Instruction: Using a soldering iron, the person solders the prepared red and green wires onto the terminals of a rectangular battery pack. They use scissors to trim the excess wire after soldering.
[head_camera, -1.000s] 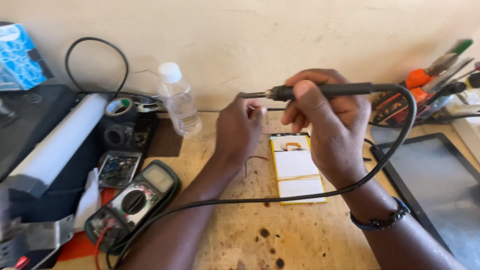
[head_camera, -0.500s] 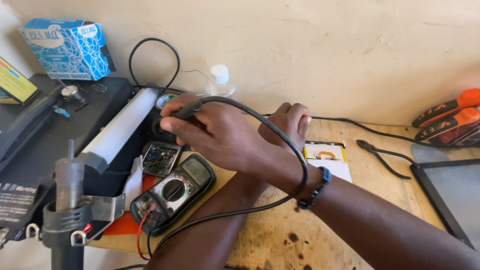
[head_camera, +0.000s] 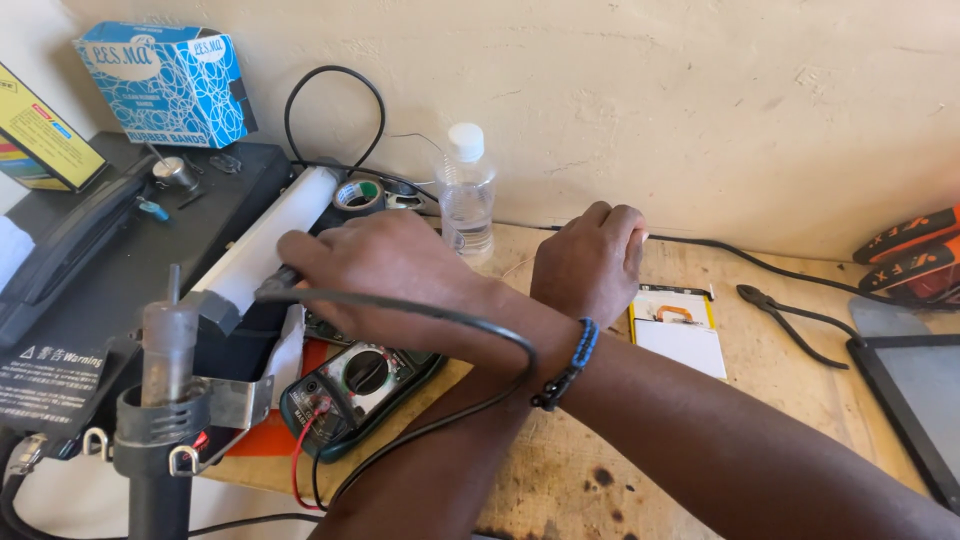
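Hands crossed: right hand (head_camera: 385, 265) grips soldering iron (head_camera: 275, 287); left hand (head_camera: 590, 260) fisted on bench (head_camera: 800, 400).

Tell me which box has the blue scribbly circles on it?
The blue-and-white box standing against the wall at the back left. The other box, the yellow one at the left edge, has coloured stripes instead.
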